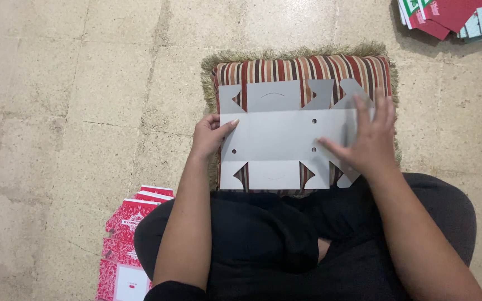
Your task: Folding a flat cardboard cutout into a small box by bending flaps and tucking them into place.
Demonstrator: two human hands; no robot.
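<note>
Worn beige floor tiles fill most of the frame, and at its centre lies a flat grey cardboard box blank, unfolded, plain side up, with cut flaps along its upper and lower edges and a few small punched holes. It rests on a striped cushion with a fringed border, just above the seated person's lap.

The left hand takes the blank's left edge in a pinching grip, thumb on top and the fingers curled beneath. The right hand lies flat on the right part of the blank, its fingers spread and pressing down, its thumb pointing toward the middle; it covers the right-hand flaps.

To crease this sheet cleanly, it seems best to keep the spread hand as a firm anchor beside a score line while the pinching hand lifts its side evenly, since the soft cushion gives under pressure and could let the card bow or crease off its line.

Farther out, a stack of red printed box blanks lies on the floor at lower left, and another fanned pile of red and teal blanks sits at upper right.
</note>
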